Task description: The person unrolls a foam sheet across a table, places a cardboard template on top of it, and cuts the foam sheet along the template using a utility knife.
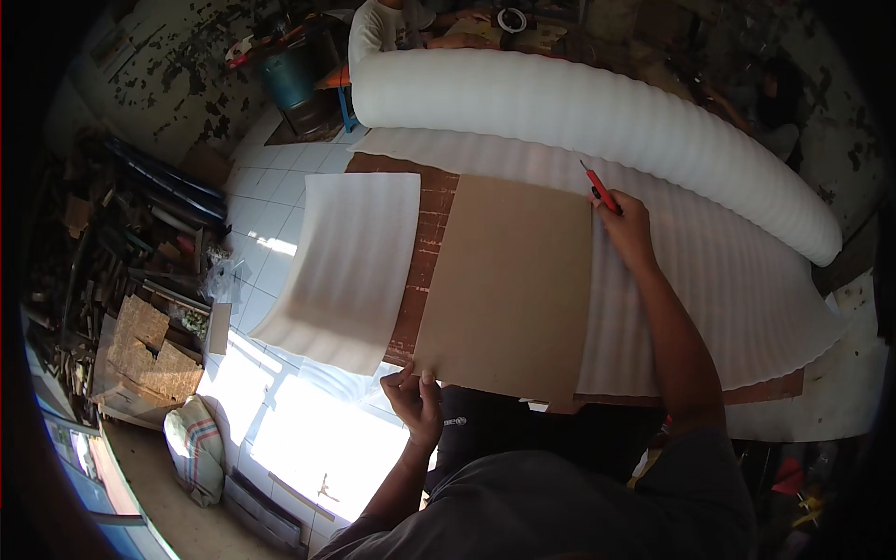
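Note:
A brown cardboard sheet (pixel 509 289) lies flat, its right part over a white foam sheet (pixel 700 280) that spreads from a thick roll. My right hand (pixel 623 229) is closed round a red utility knife (pixel 602 190), beside the cardboard's upper right edge. The knife points up and to the left, its tip over the foam. At the cardboard's lower left corner, my left hand (pixel 415 401) pinches the edge between thumb and fingers. A separate piece of foam (pixel 350 271) lies to the left, partly overhanging the table, with a strip of brown tabletop (pixel 422 261) showing between it and the cardboard.
The white foam roll (pixel 579 98) stretches across the far side. Behind it sits a person in a white shirt (pixel 383 28), and another person (pixel 779 98) is dimly visible at the far right. On the left floor are a cardboard box (pixel 149 359), a sack (pixel 194 448) and scrap piles.

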The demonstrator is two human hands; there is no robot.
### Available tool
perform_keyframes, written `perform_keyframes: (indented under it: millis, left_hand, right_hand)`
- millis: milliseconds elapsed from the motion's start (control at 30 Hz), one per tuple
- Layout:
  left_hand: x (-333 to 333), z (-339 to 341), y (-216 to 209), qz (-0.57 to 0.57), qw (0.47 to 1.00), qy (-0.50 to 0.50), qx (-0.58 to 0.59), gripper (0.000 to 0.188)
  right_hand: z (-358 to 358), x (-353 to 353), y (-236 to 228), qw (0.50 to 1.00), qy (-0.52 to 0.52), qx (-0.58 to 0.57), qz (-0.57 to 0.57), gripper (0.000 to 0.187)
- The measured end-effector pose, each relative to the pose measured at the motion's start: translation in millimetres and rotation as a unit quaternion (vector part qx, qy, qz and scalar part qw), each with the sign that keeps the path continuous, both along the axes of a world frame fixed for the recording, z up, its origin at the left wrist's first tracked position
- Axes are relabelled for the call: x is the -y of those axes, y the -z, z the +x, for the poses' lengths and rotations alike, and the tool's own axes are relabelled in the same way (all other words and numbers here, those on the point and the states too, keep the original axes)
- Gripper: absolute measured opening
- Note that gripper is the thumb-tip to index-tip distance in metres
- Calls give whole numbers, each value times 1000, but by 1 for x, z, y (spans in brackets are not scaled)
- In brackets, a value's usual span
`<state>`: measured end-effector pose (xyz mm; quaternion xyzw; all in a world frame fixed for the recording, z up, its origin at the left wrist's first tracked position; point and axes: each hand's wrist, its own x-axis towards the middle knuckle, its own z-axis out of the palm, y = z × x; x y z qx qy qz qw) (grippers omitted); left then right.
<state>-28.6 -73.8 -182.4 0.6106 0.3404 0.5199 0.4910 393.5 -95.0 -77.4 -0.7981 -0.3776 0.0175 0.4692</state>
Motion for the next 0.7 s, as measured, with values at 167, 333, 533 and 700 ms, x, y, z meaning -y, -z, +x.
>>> perform_keyframes:
  millis: [167,333,533,700]
  left_hand:
    - [-3,-1,-5,-6,1000,-3,-10,32]
    - [0,5,-15,12,999,-24,-27,34]
    - [5,3,-18,9,1000,-27,6,30]
    - [6,10,-21,14,999,-34,1,38]
  right_hand:
    - [1,-3,-2,1000,1,-8,-4,26]
    - [2,-2,3,1000,1,1,2,27]
    - [-5,0,-3,1000,-2,5,-6,28]
    - [9,-2,2,998,-8,-49,-26,30]
